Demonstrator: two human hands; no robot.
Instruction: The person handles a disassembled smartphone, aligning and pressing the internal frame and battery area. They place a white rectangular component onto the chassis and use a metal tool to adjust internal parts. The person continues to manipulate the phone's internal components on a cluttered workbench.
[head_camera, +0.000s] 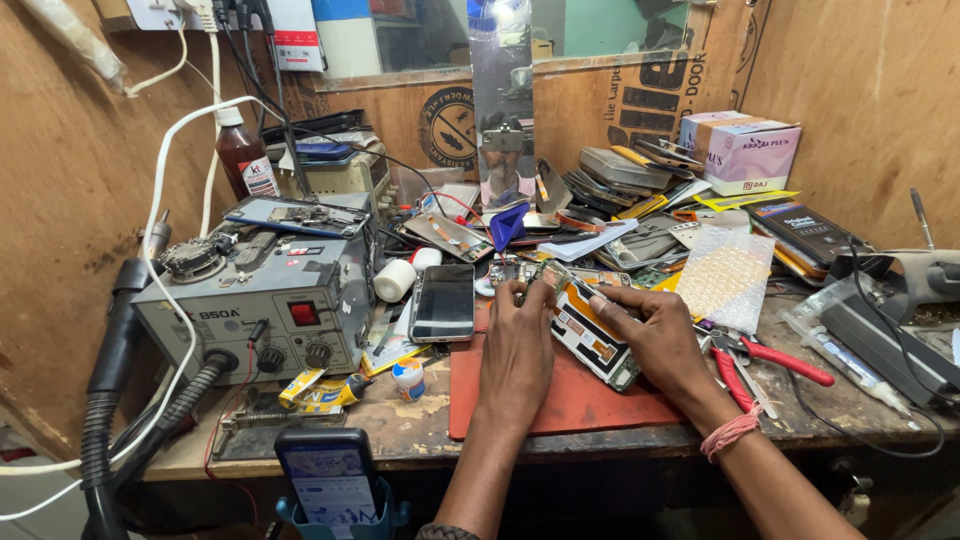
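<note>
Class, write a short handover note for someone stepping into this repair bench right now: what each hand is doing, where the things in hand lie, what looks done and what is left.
Left hand: fingertips pressed on the upper end of the opened phone, steadying it.
Right hand: resting on the phone's right edge, fingers on its exposed inside; whether it pinches any small part cannot be seen.
The phone lies tilted, insides up, on the red mat.
Nearby: red-handled pliers right of the right hand, a dark-screened phone left of the mat, the grey hot-air station far left.
Done: phone is open.
Left: it is not closed up.
</note>
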